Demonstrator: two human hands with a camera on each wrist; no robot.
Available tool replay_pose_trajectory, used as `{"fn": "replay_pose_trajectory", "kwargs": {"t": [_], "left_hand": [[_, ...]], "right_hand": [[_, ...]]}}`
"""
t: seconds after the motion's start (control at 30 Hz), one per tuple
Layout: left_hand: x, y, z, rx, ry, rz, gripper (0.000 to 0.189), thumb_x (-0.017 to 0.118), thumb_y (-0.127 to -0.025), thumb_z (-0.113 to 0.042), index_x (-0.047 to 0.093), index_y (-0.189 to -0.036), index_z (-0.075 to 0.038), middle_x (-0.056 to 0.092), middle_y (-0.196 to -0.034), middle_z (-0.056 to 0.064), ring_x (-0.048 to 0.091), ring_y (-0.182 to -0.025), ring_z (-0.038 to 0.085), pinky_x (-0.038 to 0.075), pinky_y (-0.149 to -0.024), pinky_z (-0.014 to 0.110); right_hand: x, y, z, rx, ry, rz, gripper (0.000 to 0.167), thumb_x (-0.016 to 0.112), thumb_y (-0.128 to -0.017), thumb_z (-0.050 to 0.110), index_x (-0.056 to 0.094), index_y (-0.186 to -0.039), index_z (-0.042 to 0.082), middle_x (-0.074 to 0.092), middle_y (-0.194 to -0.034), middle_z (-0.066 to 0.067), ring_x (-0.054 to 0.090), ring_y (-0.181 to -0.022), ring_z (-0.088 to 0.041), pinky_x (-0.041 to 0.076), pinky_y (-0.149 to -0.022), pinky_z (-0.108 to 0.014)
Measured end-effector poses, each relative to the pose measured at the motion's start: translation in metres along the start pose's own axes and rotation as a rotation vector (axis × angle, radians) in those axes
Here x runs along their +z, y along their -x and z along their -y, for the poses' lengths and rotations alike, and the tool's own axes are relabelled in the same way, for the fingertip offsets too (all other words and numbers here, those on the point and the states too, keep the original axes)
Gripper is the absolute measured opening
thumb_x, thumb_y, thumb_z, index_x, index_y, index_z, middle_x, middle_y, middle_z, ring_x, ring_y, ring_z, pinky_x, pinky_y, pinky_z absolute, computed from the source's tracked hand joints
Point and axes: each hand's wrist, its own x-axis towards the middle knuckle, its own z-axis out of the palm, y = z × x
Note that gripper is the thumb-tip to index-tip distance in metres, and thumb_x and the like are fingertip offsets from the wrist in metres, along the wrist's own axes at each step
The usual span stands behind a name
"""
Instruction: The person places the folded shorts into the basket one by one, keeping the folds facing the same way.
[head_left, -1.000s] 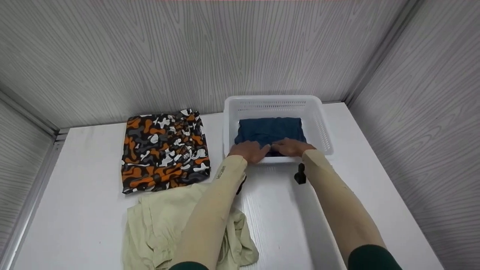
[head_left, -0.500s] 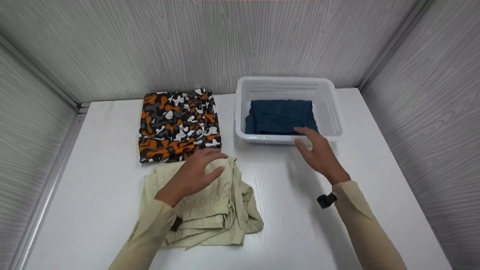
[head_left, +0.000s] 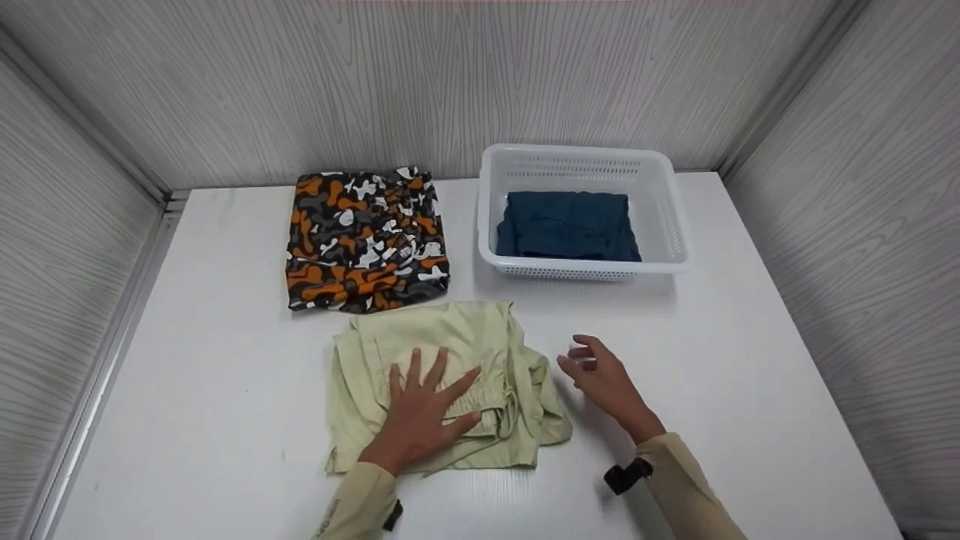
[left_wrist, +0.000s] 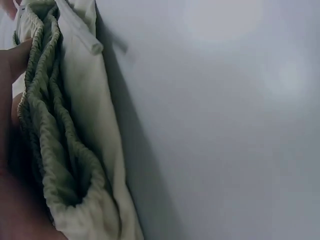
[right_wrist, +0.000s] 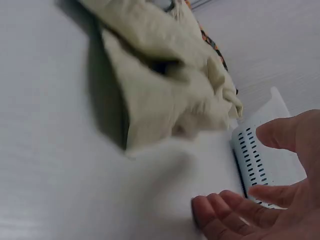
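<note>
Pale green pants with a gathered elastic waistband (head_left: 442,330) lie folded on the white table. My left hand (head_left: 421,416) rests on them with fingers spread, and the left wrist view shows the layered waistband (left_wrist: 55,135) beside that hand. To the right of the pants, apart from them, my right hand (head_left: 604,382) hovers with loosely bent fingers and holds nothing. In the right wrist view this hand (right_wrist: 280,200) appears near the loose right end of the pants (right_wrist: 170,95). What lies inside the folds is hidden.
A white plastic basket (head_left: 679,225) stands at the back right, with a folded dark blue garment (head_left: 570,225) inside. Left of it lies a folded orange, black and white camouflage-patterned garment (head_left: 364,240). Grey wood-grain panels (head_left: 450,82) border the table (head_left: 225,390).
Both hands have left the blue garment in the basket and come back toward me. The left hand is now flat on the green pants; the right has moved beside them.
</note>
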Motion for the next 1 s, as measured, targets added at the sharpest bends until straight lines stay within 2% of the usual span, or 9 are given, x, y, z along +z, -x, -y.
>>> {"fn": "replay_pose_trajectory", "kwargs": {"t": [0.17, 0.27, 0.4, 0.5, 0.6, 0.67, 0.8, 0.9, 1.0], "left_hand": [[0.013, -0.021, -0.024, 0.029, 0.012, -0.002, 0.064, 0.050, -0.097, -0.065, 0.043, -0.155, -0.038, 0.021, -0.165, 0.020, 0.006, -0.148, 0.055, 0.000, -0.110, 0.077], [0.018, -0.030, -0.034, 0.036, 0.016, 0.004, 0.064, 0.048, -0.098, -0.065, 0.042, -0.155, -0.039, 0.020, -0.165, 0.019, 0.005, -0.149, 0.054, -0.001, -0.111, 0.077], [0.024, -0.040, -0.044, 0.046, 0.005, 0.016, 0.062, 0.043, -0.099, -0.066, 0.039, -0.156, -0.040, 0.019, -0.166, 0.017, 0.004, -0.150, 0.052, -0.001, -0.111, 0.077], [0.026, -0.046, -0.051, 0.053, -0.011, 0.030, 0.062, 0.038, -0.101, -0.067, 0.036, -0.157, -0.042, 0.017, -0.167, 0.016, 0.003, -0.150, 0.051, -0.001, -0.111, 0.076], [0.028, -0.046, -0.056, 0.051, -0.024, 0.041, 0.061, 0.034, -0.101, -0.068, 0.033, -0.157, -0.044, 0.016, -0.167, 0.015, 0.003, -0.150, 0.050, -0.002, -0.111, 0.076], [0.029, -0.046, -0.060, 0.050, -0.029, 0.037, 0.061, 0.033, -0.101, -0.068, 0.032, -0.158, -0.044, 0.016, -0.167, 0.014, 0.003, -0.151, 0.049, -0.001, -0.112, 0.076], [0.032, -0.049, -0.065, 0.060, -0.009, 0.015, 0.060, 0.034, -0.102, -0.067, 0.033, -0.157, -0.043, 0.018, -0.167, 0.013, 0.006, -0.152, 0.047, 0.000, -0.111, 0.076], [0.032, -0.051, -0.065, 0.079, 0.081, -0.019, 0.059, 0.038, -0.102, -0.065, 0.040, -0.155, -0.039, 0.025, -0.165, 0.013, 0.012, -0.152, 0.044, 0.001, -0.112, 0.075], [0.025, -0.049, -0.060, 0.092, 0.256, -0.088, 0.055, 0.047, -0.103, -0.056, 0.052, -0.150, -0.028, 0.034, -0.161, 0.015, 0.019, -0.151, 0.043, 0.006, -0.115, 0.072]], "right_hand": [[-0.008, -0.003, 0.009, 0.246, -0.142, 0.070, 0.085, 0.067, -0.094, 0.053, 0.034, -0.155, 0.004, 0.044, -0.147, -0.022, 0.058, -0.116, -0.031, 0.055, -0.087, -0.041], [-0.012, -0.006, 0.007, 0.335, -0.251, 0.090, 0.088, 0.069, -0.091, 0.058, 0.037, -0.152, 0.005, 0.047, -0.144, -0.019, 0.061, -0.109, -0.027, 0.053, -0.087, -0.038], [-0.012, -0.009, 0.005, 0.345, -0.461, 0.174, 0.073, 0.069, -0.093, 0.053, 0.051, -0.138, -0.001, 0.063, -0.122, -0.012, 0.066, -0.101, -0.020, 0.054, -0.089, -0.034], [-0.010, -0.010, 0.009, 0.305, -0.539, 0.262, 0.060, 0.066, -0.097, 0.048, 0.062, -0.125, -0.005, 0.069, -0.110, -0.009, 0.068, -0.100, -0.018, 0.054, -0.091, -0.033], [-0.003, -0.006, 0.014, 0.267, -0.488, 0.283, 0.053, 0.070, -0.095, 0.045, 0.066, -0.123, 0.000, 0.071, -0.110, -0.011, 0.069, -0.101, -0.022, 0.055, -0.091, -0.036], [0.001, -0.002, 0.018, 0.237, -0.422, 0.263, 0.054, 0.075, -0.092, 0.042, 0.063, -0.132, 0.008, 0.069, -0.120, -0.010, 0.066, -0.109, -0.024, 0.053, -0.096, -0.040], [0.008, 0.001, 0.025, 0.160, -0.280, 0.196, 0.069, 0.080, -0.089, 0.035, 0.048, -0.149, 0.021, 0.058, -0.139, -0.005, 0.053, -0.130, -0.024, 0.041, -0.108, -0.046], [0.009, -0.001, 0.023, 0.129, -0.192, 0.123, 0.071, 0.080, -0.089, 0.029, 0.045, -0.151, 0.021, 0.056, -0.140, -0.004, 0.052, -0.129, -0.024, 0.040, -0.109, -0.047], [0.005, -0.004, 0.016, 0.143, -0.162, 0.074, 0.066, 0.078, -0.090, 0.024, 0.047, -0.149, 0.018, 0.058, -0.136, -0.009, 0.058, -0.121, -0.026, 0.046, -0.103, -0.046]]}}
